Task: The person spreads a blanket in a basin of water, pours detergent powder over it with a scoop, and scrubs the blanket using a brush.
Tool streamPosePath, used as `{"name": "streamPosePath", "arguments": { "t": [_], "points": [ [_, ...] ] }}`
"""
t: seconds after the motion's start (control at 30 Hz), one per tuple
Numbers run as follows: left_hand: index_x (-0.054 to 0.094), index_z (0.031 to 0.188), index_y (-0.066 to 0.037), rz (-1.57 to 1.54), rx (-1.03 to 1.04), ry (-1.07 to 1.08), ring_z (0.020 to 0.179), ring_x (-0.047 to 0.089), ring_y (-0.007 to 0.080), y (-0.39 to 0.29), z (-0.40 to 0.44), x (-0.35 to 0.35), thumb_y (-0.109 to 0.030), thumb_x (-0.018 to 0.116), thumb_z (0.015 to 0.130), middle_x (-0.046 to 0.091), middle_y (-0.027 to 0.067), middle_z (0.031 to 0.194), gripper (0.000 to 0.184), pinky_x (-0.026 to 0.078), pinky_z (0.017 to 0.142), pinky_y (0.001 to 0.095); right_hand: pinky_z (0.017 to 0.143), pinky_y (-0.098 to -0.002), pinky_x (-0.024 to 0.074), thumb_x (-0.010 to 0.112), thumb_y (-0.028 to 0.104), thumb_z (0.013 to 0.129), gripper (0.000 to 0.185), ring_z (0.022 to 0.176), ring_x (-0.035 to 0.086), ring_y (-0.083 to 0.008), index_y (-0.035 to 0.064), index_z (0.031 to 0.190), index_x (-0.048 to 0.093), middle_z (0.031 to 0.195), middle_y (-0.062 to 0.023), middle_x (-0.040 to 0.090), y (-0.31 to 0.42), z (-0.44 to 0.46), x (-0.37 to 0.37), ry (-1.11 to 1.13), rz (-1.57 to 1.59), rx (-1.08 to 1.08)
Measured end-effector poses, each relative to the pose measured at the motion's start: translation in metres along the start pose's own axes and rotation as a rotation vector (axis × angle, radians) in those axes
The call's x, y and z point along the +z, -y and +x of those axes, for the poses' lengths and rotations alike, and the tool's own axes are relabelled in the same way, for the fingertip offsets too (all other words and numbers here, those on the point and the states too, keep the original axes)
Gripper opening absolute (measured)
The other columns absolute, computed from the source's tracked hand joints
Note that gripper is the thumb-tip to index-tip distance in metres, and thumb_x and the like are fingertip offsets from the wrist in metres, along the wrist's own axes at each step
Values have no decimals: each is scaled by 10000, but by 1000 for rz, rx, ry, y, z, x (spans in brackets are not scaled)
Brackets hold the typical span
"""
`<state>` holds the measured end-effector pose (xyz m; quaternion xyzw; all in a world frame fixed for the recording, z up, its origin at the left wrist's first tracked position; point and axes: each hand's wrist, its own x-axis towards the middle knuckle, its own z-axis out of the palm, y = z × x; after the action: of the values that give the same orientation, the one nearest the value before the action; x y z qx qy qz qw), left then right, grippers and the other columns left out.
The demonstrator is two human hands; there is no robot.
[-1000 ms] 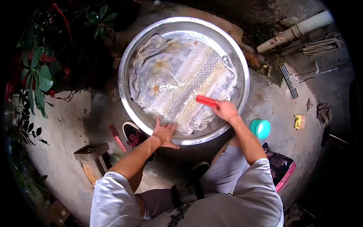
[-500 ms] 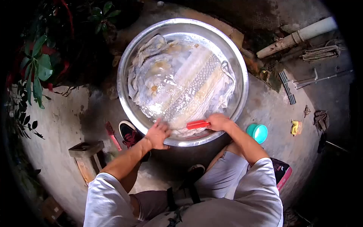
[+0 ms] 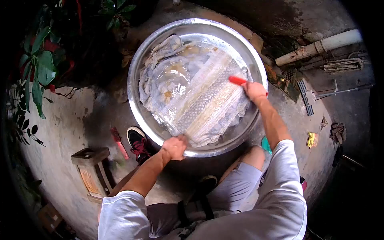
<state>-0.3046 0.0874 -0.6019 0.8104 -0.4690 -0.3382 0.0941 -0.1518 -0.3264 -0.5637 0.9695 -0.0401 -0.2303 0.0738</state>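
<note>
A wide metal basin (image 3: 138, 106) holds a soaked, pale cloth (image 3: 208, 102) with a dotted band and yellowish patches, partly under water. My right hand (image 3: 255, 91) grips a red scrubbing brush (image 3: 237, 80) above the cloth's right part, by the basin's right wall. The brush end is slightly blurred, so I cannot tell whether it touches the fabric. At the near rim my left hand (image 3: 175, 147) is closed on the cloth's lower edge, its fingertips partly hidden and smeared.
On the concrete at left lie a red-handled brush (image 3: 119, 143) and a small wooden stool (image 3: 91, 160). A teal tub (image 3: 266, 145) is mostly covered by my right arm and knee. Leafy plants (image 3: 44, 68) stand left; a pipe (image 3: 320, 47) and coiled rope (image 3: 343, 65) are at right.
My right hand has moved with the brush from the basin's near edge up to its right side. My left hand has gone from spread fingers to closed on the cloth's edge.
</note>
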Motion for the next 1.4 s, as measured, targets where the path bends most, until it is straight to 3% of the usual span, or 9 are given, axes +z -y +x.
{"name": "streamPosePath", "arguments": {
  "t": [0.13,0.33,0.43,0.47,0.57,0.73,1.03,1.17,1.4],
  "points": [
    [581,1170,38,-31,1,-51,1161,538,307,-7,-3,-9,-443,706,703,567,180,1228,682,491,929,381,656,-456,560,270,501,1012,618,699,693,-316,67,932,703,754,-192,685,69,-47,-17,161,369,200],
    [599,1111,32,55,13,-135,1083,562,308,-2,-5,7,-434,731,684,593,167,1126,646,512,877,375,735,-506,527,353,468,984,508,782,691,-334,88,957,690,829,-174,693,158,-98,77,133,176,-495],
    [603,1077,16,19,1,-92,1039,572,290,-6,-4,3,-414,738,680,590,148,1085,600,520,838,369,686,-479,538,316,489,1003,565,777,689,-354,56,954,675,864,-191,701,17,-1,27,187,81,14],
    [604,1066,11,32,11,-116,1026,573,284,-3,-5,2,-407,739,681,588,141,1078,584,522,826,366,664,-483,551,333,489,1003,582,733,694,-333,65,879,711,810,-178,701,4,0,27,-161,56,-11],
    [602,1105,9,24,40,-163,1031,569,274,-3,-7,7,-404,743,674,582,130,1091,613,530,805,359,694,-475,547,271,493,1007,651,768,685,-378,38,857,711,803,-204,692,58,-33,31,-6,275,165],
    [595,1138,10,56,37,-76,1117,539,277,-4,-6,-1,-410,752,670,566,121,1151,648,532,843,356,658,-457,549,307,459,1013,508,733,693,-319,133,1166,666,863,-169,705,166,-116,73,55,341,-432],
    [594,1135,-3,36,81,-143,1102,541,284,-1,-5,1,-413,752,663,574,121,1141,646,516,856,357,601,-510,532,317,490,1001,622,669,671,-390,50,807,711,689,-217,663,91,-76,10,-45,410,113],
    [627,1090,-33,84,40,-111,1070,557,259,-3,-4,2,-409,757,663,576,112,1090,584,535,818,367,755,-457,537,418,325,977,355,816,687,-254,81,1076,656,911,-121,702,184,-140,71,324,291,-477],
    [582,1165,-10,74,31,-86,1133,535,297,-5,-5,-7,-419,746,667,567,140,1161,666,519,866,367,661,-461,550,355,443,1001,515,759,687,-375,43,970,679,819,-189,700,-10,-8,3,-166,20,-54]
  ]
}}
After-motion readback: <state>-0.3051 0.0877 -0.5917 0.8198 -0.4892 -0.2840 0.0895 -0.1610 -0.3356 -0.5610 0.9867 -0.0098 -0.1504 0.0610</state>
